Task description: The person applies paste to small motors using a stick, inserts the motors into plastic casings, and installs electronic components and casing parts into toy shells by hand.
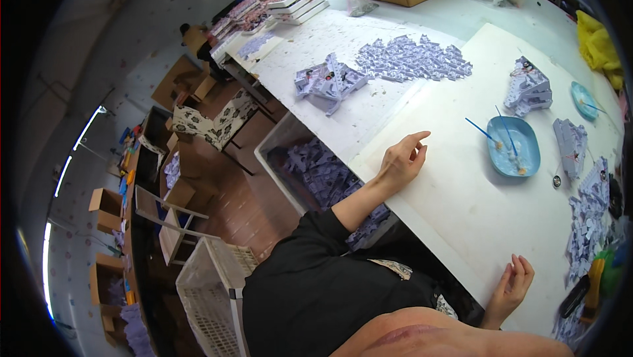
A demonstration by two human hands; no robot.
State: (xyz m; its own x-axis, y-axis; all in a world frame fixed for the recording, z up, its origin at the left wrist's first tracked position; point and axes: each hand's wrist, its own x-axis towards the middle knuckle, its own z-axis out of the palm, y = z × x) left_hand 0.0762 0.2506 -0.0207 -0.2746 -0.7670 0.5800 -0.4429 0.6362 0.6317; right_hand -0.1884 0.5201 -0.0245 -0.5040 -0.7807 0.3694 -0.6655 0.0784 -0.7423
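Here, two hands (pixel 401 162) (pixel 510 291), two dishes (pixel 530 152) (pixel 579 97)

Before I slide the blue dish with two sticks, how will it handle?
The blue dish looks like rigid plastic, so probably won't flex. Its broad, low shape should resist tipping. The two thin sticks overhang its rim and might shift.

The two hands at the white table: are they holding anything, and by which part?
Nothing appears to be held: the left hand and the right hand both look empty, fingers loosely bent, apart from the blue dish.
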